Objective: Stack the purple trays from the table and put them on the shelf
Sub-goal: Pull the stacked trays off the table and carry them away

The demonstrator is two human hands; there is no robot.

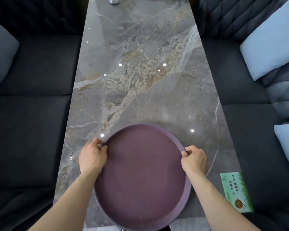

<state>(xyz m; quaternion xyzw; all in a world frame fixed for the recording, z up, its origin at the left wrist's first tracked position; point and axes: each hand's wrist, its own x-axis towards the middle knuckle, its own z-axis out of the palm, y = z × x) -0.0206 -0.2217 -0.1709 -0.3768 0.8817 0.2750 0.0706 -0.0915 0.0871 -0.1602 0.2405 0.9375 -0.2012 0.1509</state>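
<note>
A round purple tray [143, 177] sits at the six o'clock end of the grey marbled tabletop [140, 72]. The left hand [92, 155] grips its rim at nine o'clock, the right hand [194, 158] at three o'clock. A green card [236, 192] lies near the tray's four o'clock. Dark sofas [32, 114] flank both sides.

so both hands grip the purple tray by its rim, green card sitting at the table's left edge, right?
Not quite. The head view shows the left hand and right hand gripping the purple tray by its rim, but the green card sits at the table's right edge.
</note>
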